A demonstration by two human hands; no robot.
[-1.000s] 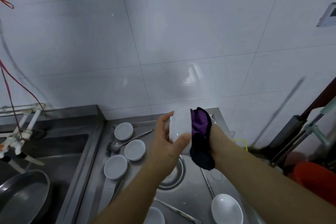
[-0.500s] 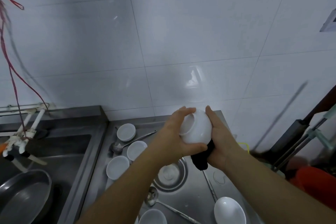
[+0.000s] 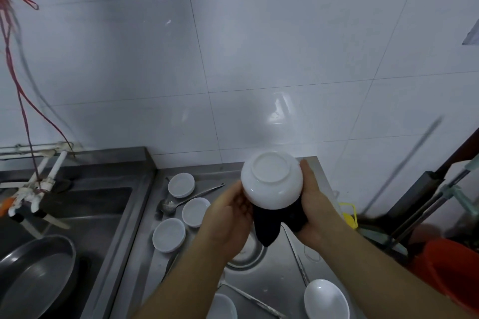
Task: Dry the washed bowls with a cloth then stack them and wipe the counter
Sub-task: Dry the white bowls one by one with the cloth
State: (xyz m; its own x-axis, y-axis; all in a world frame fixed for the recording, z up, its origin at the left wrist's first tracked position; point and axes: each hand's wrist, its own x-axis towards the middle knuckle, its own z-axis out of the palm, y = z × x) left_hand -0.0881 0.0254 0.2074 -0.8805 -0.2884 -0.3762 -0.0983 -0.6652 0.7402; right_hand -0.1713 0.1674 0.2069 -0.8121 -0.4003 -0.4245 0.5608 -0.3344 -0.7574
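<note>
Bowl held base-up over a crowded steel table, cloth bunched beneath it.

Nearest, a white dish (image 3: 325,299) lies below the forearms. Above it the left hand (image 3: 228,217) and right hand (image 3: 315,204) have fingers curled around the upturned bowl (image 3: 272,180), the dark cloth (image 3: 269,223) pinched under it. Glazed and likely wet, it could slip and strike the small saucers (image 3: 169,234) or ladle (image 3: 181,201) on the table (image 3: 272,269) behind.
</note>
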